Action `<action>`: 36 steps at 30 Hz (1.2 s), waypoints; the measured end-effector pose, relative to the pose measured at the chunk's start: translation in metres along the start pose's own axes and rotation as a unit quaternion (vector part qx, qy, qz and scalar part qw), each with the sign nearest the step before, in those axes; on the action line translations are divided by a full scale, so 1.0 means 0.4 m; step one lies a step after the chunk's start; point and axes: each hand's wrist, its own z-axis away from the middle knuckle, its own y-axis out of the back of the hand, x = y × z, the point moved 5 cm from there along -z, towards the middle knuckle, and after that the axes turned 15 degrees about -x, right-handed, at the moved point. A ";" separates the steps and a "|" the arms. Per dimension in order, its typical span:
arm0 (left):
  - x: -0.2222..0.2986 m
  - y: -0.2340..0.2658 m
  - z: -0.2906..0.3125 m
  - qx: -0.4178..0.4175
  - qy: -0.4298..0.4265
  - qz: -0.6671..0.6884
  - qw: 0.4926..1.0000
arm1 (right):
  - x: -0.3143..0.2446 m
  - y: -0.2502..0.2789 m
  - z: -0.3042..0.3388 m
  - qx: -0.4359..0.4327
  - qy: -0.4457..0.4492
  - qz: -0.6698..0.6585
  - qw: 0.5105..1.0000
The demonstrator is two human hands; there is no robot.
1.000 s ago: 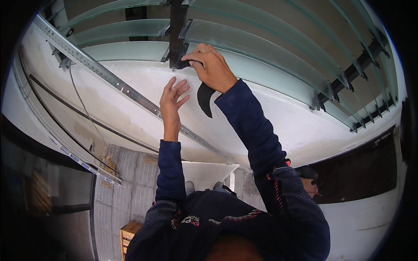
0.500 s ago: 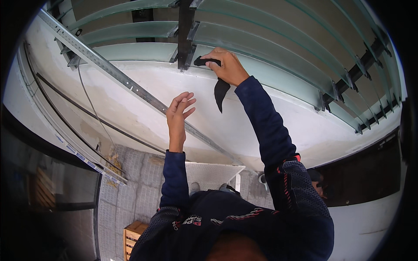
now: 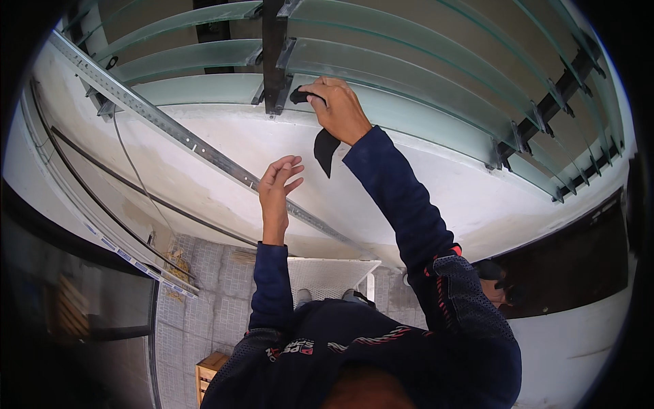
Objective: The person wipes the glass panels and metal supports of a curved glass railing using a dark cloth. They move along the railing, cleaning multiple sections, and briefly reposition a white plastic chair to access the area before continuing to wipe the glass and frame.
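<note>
My right hand is closed around a black cloth. One bunched end pokes out past the thumb and fingers, and a pointed tail hangs below the palm. The hand is at the lowest glass slat of a louvre window, just right of its dark metal upright. Whether the cloth touches the glass I cannot tell. Lower and to the left, my left hand is raised with nothing in it, its fingers loosely bent and apart, in front of the white wall.
A perforated metal channel slants across the wall behind my left hand. Beneath my feet is a white textured platform. A wooden crate stands on the paved floor. At right, part of another person shows near a dark panel.
The view has shifted, so the window sits slightly further left. My right hand stays by the same slat with the cloth, whose tail has swung a little left. My left hand remains raised and empty.
</note>
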 end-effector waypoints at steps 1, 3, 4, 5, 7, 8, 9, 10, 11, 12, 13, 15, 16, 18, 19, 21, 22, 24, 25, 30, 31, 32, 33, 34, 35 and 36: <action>-0.004 -0.003 0.002 -0.002 0.005 0.004 1.000 | 0.019 0.007 0.002 0.051 -0.047 0.009 0.998; -0.007 -0.013 0.001 -0.007 0.001 0.004 1.000 | 0.026 0.019 -0.004 0.182 -0.054 0.092 0.977; -0.011 -0.019 0.000 -0.010 0.006 0.004 1.000 | 0.036 0.004 -0.019 0.165 -0.075 0.087 0.980; -0.015 -0.025 -0.001 -0.015 0.007 0.005 1.000 | 0.046 -0.012 -0.037 0.142 -0.109 0.079 0.981; -0.023 -0.031 0.000 -0.019 0.012 0.006 1.000 | 0.058 -0.044 -0.056 0.064 -0.186 0.078 0.977; -0.028 -0.030 0.003 -0.017 0.014 0.005 1.000 | 0.042 -0.045 -0.060 0.050 -0.118 0.047 0.991; -0.031 -0.026 0.008 -0.017 0.013 0.005 1.000 | 0.027 -0.048 -0.061 0.023 -0.066 0.012 0.997; -0.035 -0.020 0.014 -0.009 0.018 0.004 1.000 | 0.011 -0.053 -0.063 -0.011 -0.017 -0.023 1.000; -0.039 -0.012 0.021 -0.003 0.022 0.003 1.000 | 0.003 -0.050 -0.051 -0.110 0.063 -0.110 0.986; -0.043 -0.003 0.029 0.007 0.030 0.003 1.000 | 0.016 -0.043 -0.042 -0.100 0.010 -0.120 0.988; -0.045 0.005 0.036 0.010 0.024 0.006 1.000 | 0.025 -0.032 -0.035 -0.073 -0.012 -0.130 0.989; -0.052 0.018 0.049 0.029 0.033 0.011 0.999 | 0.051 -0.013 -0.039 0.033 -0.069 -0.119 0.990; -0.052 0.018 0.054 0.027 0.028 0.014 0.999 | 0.067 -0.020 -0.039 0.042 -0.134 -0.072 0.987; -0.054 0.017 0.061 0.027 0.027 0.016 0.999 | 0.074 -0.026 -0.052 0.112 -0.138 -0.018 0.984; -0.057 0.017 0.063 0.033 0.032 0.014 0.999 | 0.074 -0.033 -0.064 0.131 -0.138 0.024 0.981; -0.058 0.016 0.071 0.032 0.032 0.014 0.999 | 0.069 -0.041 -0.089 0.162 -0.148 0.106 0.970; -0.059 0.018 0.075 0.032 0.035 0.015 0.999 | 0.067 -0.047 -0.100 0.140 -0.142 0.096 0.975; -0.059 0.025 0.083 0.033 0.040 0.011 0.999 | 0.056 -0.055 -0.111 0.083 -0.152 0.072 0.982; -0.057 0.030 0.087 0.036 0.032 0.017 0.999 | 0.031 -0.054 -0.103 0.078 -0.103 0.062 0.990; -0.067 0.040 0.086 0.051 0.031 0.017 0.998 | -0.051 -0.065 0.001 -0.015 0.040 -0.118 0.992; -0.071 0.032 0.081 0.038 0.028 0.016 0.999 | -0.049 -0.055 0.003 0.028 0.022 -0.093 0.995; -0.078 0.026 0.077 0.037 0.040 0.019 0.998 | -0.056 -0.040 0.013 0.103 0.048 -0.061 0.992; -0.084 0.014 0.073 0.026 0.043 0.017 0.999 | -0.047 -0.031 0.016 0.127 0.034 -0.034 0.991; -0.089 -0.001 0.067 0.005 0.039 0.015 0.999 | -0.032 -0.031 0.015 0.114 -0.014 0.024 0.993; -0.095 -0.011 0.066 -0.005 0.046 0.011 0.999 | -0.013 -0.037 0.023 0.076 -0.065 0.042 0.994; -0.103 -0.020 0.066 -0.011 0.051 0.007 0.999 | -0.007 -0.031 0.038 0.089 -0.048 0.022 0.995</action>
